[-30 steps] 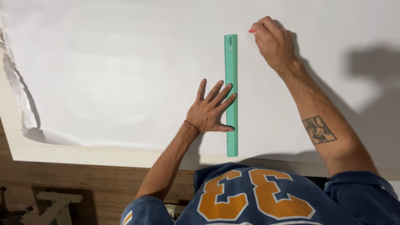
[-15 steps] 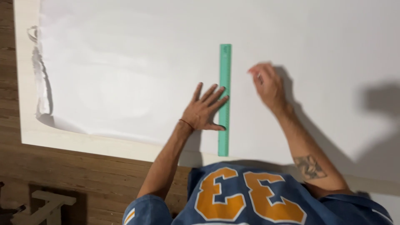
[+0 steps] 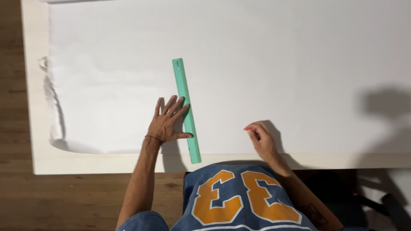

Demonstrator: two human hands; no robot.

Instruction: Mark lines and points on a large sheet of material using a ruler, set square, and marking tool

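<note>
Here, a long green plastic ruler lies on a large white sheet of paper, running from near the table's front edge away from the person and leaning slightly to the left at its far end. The left hand lies flat and open on the paper, fingers spread, with the fingertips and thumb resting on the ruler's left edge at about its middle, pinning it down rather than grasping it. The right hand sits to the right of the ruler, well apart from it, low on the paper near the table's front edge; its fingers are curled loosely inward with the tips pinched together, and whether they hold anything small cannot be told. The paper covers most of a pale tabletop, whose bare strip shows to the left of the left hand and along the front edge. The paper's left edge is crumpled and lifted. A wooden floor lies beyond the table on the left.
</note>
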